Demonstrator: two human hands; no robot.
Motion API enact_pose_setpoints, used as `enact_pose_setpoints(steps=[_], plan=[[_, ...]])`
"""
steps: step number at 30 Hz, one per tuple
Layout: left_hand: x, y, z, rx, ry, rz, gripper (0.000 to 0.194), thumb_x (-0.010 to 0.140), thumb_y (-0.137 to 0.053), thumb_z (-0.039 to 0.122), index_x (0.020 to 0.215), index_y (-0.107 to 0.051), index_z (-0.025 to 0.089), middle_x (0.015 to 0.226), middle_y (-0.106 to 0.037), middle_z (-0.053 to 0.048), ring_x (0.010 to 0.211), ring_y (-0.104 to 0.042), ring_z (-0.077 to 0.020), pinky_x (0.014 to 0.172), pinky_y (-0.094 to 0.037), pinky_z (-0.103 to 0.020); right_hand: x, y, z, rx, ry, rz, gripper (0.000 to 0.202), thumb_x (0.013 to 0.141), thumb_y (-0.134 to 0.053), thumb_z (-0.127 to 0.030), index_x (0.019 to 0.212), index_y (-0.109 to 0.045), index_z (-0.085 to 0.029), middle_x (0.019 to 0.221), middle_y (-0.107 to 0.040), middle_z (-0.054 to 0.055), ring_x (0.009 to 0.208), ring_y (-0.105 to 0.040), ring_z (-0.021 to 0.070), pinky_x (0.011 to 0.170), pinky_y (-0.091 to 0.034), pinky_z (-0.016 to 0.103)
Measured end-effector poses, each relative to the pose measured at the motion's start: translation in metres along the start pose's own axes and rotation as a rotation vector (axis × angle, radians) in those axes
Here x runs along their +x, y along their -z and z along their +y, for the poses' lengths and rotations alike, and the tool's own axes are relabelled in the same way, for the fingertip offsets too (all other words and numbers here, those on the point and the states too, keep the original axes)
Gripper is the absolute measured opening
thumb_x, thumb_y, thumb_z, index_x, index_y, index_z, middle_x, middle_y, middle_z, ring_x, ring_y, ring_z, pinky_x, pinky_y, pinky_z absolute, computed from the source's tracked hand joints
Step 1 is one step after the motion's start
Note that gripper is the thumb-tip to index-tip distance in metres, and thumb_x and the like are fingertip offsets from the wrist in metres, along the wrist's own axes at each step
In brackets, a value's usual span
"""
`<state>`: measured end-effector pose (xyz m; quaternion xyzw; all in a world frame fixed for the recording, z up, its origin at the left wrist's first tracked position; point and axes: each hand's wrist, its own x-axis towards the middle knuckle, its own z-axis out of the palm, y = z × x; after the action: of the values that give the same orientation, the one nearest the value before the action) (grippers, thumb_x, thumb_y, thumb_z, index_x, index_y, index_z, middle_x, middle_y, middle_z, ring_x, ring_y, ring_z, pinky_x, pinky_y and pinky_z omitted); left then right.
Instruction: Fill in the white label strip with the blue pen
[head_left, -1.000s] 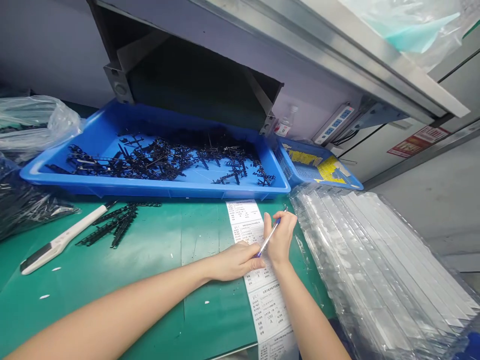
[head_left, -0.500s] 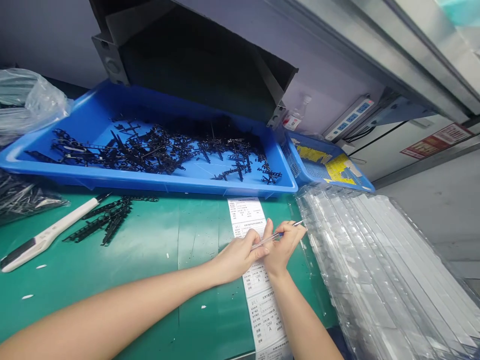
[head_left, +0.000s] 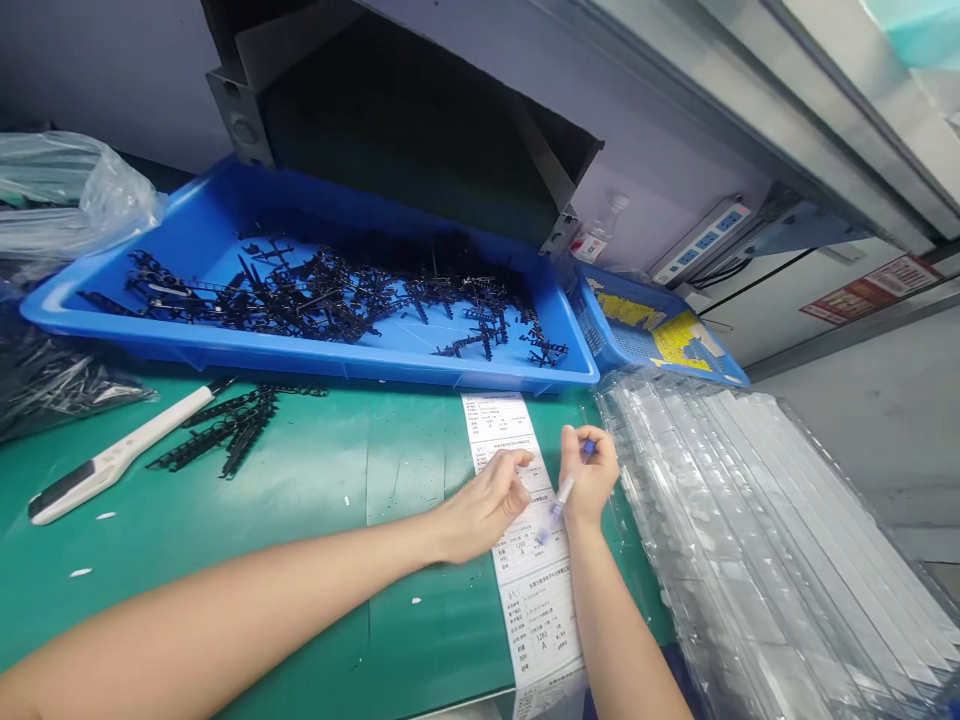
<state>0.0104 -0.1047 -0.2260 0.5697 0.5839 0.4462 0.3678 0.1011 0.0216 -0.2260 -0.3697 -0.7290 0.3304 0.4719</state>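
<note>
Head view: blurred clear-barrelled pen [head_left: 561, 494]

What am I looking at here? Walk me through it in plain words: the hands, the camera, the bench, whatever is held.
There is no machine. One camera on a person's head looks down at their own bare arms over a green mat. The left hand presses on a strip of printed labels. The right hand has its grip around a pen, tip over the labels. Behind lies a blue tray of black plastic parts. At left are a white tool and a few loose parts; at right, a stack of clear bags.
</note>
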Motion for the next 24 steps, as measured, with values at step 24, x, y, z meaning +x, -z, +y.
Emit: enact_pose_setpoints(steps=[24], plan=[[-0.005, -0.005, 0.002, 0.826, -0.024, -0.165, 0.07, 0.068, -0.043, 0.068, 0.126, -0.038, 0.029, 0.135, -0.028, -0.01, 0.123, -0.007, -0.0468, 0.097, -0.007, -0.059, 0.011, -0.057, -0.006, -0.038, -0.337, -0.435, 0.032, 0.073, -0.048, -0.034, 0.048, -0.032, -0.021, 0.034, -0.037, -0.009, 0.036, -0.037, 0.0107, 0.045, -0.032, 0.023]])
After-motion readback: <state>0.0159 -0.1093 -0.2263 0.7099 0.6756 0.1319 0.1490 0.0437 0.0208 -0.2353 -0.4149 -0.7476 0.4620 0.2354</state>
